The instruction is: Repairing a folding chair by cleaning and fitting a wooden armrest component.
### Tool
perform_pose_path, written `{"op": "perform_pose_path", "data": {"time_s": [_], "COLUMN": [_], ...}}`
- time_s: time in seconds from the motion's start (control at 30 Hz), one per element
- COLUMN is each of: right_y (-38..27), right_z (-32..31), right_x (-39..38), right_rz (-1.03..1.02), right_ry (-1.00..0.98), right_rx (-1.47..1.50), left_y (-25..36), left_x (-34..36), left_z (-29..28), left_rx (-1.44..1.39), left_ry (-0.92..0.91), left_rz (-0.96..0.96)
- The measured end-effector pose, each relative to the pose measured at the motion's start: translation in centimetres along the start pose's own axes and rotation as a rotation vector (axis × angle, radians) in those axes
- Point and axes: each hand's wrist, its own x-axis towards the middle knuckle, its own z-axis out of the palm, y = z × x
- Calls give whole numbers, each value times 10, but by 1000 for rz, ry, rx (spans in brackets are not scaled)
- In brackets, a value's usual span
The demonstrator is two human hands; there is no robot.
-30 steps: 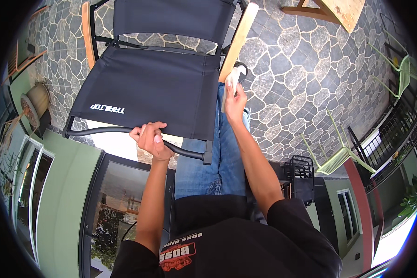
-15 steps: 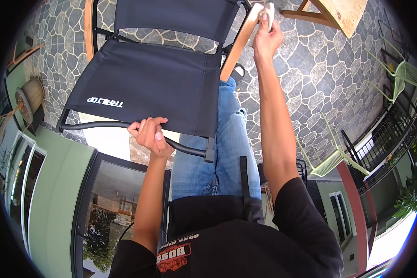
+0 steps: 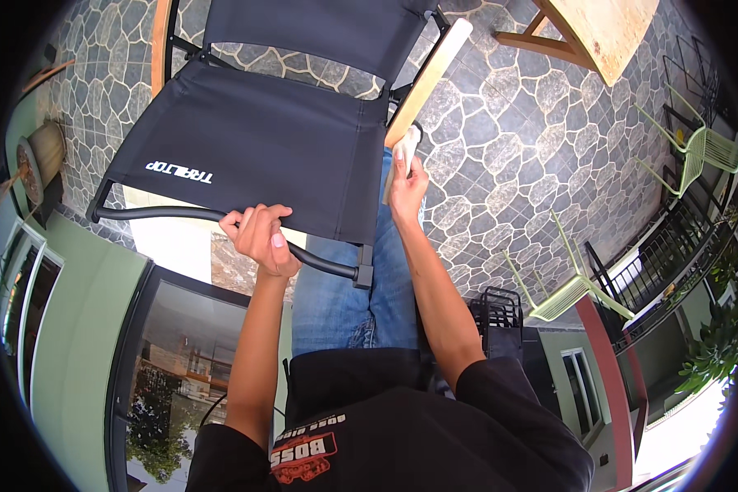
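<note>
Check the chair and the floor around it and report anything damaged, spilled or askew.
Nothing stands out. On the black chair, the seat fabric looks untorn and the wooden armrest by the right hand looks unbroken; no spill shows on the stone floor.

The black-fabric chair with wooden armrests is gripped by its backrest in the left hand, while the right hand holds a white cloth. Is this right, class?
The gripped part is wrong: the head view shows the left hand around the curved black front tube. The rest stands.
</note>
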Motion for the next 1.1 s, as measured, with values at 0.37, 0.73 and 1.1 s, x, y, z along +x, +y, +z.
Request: {"op": "perform_pose_path", "data": {"time_s": [0.37,0.73,1.1], "right_y": [-94,-21,-96], "right_z": [15,-12,-2], "right_x": [186,3,83], "right_rz": [-387,-132,-671], "right_ry": [250,-94,224], "right_rx": [-53,-249,-613], "left_y": [1,0,-1], "left_x": [0,0,-2], "left_z": [4,1,1], "left_rx": [-2,-8,-23], "left_ry": [22,28,45], "left_rz": [37,45,34]}}
